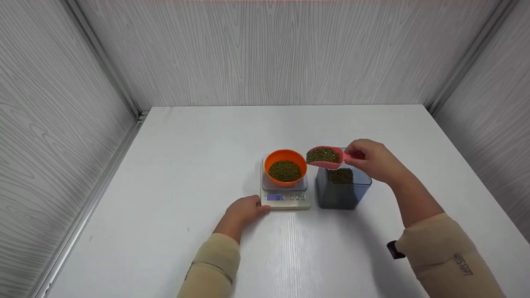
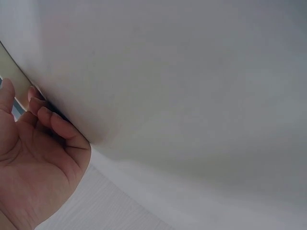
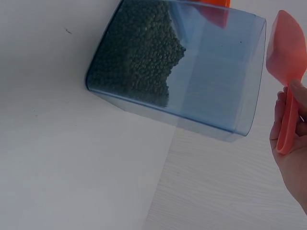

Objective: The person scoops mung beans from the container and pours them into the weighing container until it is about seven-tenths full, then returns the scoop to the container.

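Note:
My right hand [image 1: 374,159] grips the handle of a pink scoop [image 1: 337,165], heaped with small green beans. The scoop is held level above the far-left rim of a clear bluish container [image 1: 337,198], its mouth close to an orange bowl [image 1: 271,159]. More green beans lie in the container. Green beans [image 1: 285,171] also cover the bottom of the bowl, which stands on a white kitchen scale [image 1: 290,203] with a lit display. At the scale's front left corner, my left hand [image 1: 244,210] holds its edge; its curled fingers [image 2: 61,125] show in the left wrist view.
Everything stands on a white table [image 1: 186,165]. Behind it rises a wood-grain panel [image 1: 265,54], with similar panels at the left and right. The container stands just right of the scale. A dark piece [image 1: 396,250] sticks out from the right sleeve.

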`<state>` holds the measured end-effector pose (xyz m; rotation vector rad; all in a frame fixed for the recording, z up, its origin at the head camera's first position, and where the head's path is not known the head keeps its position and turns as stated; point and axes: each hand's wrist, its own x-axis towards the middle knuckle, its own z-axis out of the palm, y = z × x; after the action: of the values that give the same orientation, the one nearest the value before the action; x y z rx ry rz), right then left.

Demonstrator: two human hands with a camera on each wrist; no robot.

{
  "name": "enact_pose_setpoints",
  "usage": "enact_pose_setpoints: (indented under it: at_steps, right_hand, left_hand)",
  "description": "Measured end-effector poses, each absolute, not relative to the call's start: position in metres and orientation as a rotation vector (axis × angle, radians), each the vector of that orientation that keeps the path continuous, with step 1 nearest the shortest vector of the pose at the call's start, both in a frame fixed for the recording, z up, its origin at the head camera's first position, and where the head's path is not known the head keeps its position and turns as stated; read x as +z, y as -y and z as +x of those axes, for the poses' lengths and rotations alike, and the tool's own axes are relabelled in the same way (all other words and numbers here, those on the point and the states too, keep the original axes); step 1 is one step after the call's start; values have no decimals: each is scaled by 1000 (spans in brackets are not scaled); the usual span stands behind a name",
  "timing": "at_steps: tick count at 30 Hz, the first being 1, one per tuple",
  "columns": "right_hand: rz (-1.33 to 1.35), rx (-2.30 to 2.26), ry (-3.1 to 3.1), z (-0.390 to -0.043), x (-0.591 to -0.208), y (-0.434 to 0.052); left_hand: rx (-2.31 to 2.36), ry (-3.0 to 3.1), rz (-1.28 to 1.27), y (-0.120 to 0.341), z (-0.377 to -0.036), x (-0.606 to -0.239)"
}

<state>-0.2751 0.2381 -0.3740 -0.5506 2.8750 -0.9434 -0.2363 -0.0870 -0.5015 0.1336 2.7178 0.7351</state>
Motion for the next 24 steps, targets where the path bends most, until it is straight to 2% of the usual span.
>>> enact_pose_setpoints:
  at_steps: [24]
  right_hand:
    - [-638, -733, -2954, -278, -370, -209]
  left_hand:
    - [681, -2731, 157, 86, -238, -502]
